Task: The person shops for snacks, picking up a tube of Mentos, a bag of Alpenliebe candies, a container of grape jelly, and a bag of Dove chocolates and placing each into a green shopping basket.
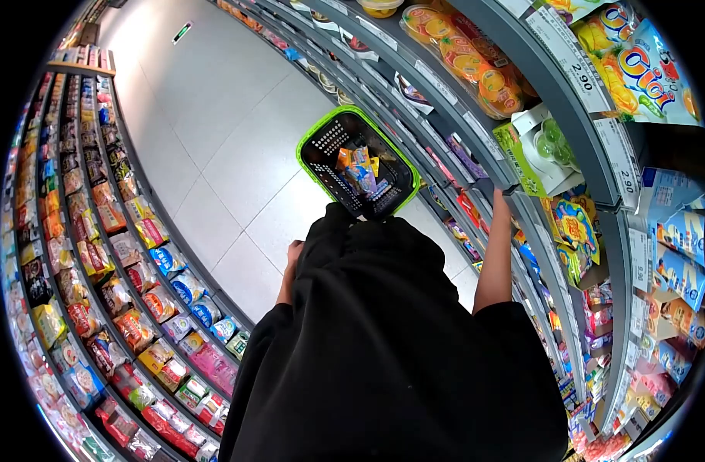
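Note:
A black shopping basket (312,154) with a bright green rim stands on the floor just ahead of the person's legs, with a few colourful packets (358,168) inside. Beside the body at the left, my left hand (295,250) hangs near the thigh, mostly turned away, its fingers too hidden to read. My right arm reaches forward to the right-hand shelves, where my right hand (502,202) is at the edge of a shelf; its fingers are hidden there, so whatever it touches or holds cannot be made out.
Long shelves of bagged snacks (141,281) curve along the left. On the right, shelves (568,150) with price tags carry jelly cups (464,58), a green-and-white box (533,150) and bagged sweets (645,73). Pale floor tiles (237,162) run between them.

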{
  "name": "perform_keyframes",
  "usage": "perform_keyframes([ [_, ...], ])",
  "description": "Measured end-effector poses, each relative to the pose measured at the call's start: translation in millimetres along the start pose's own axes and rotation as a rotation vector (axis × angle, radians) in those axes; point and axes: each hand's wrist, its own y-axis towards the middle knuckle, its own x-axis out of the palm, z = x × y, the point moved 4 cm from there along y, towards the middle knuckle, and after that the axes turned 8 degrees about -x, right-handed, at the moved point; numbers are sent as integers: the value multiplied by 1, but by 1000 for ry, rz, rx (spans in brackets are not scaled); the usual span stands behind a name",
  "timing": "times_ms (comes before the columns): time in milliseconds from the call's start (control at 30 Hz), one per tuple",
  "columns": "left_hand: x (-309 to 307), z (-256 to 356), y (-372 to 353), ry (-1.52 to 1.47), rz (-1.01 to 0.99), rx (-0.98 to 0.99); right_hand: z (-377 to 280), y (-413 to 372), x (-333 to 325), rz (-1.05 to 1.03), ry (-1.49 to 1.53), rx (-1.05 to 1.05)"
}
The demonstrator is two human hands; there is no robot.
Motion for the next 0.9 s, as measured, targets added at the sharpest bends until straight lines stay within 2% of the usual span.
perform_keyframes([
  [200, 1, 20, -7, -72, 41, 22, -2, 2, -4, 147, 257, 56],
  [300, 1, 31, -5, -37, 50, -9, 3, -2, -4, 236, 343, 3],
  [367, -2, 38, -2, -12, 51, 6, 11, -11, -3, 277, 537, 25],
  [400, -4, 40, 2, 1, 61, 9, 18, -15, -7, 315, 1189, 255],
  [433, -4, 39, 9, 15, 69, 13, 23, -22, -13, 538, 1810, 540],
  [467, -5, 38, 17, 18, 60, 19, 25, -25, -14, 607, 1856, 614],
  [533, -5, 30, 41, 13, 44, 28, 30, -29, -17, 606, 1724, 609],
  [633, -12, 55, 27, 118, 108, -9, 29, -30, -18, 621, 1575, 580],
  [900, -25, 65, 21, 112, 135, -18, 8, -7, -35, 603, 1415, 543],
])
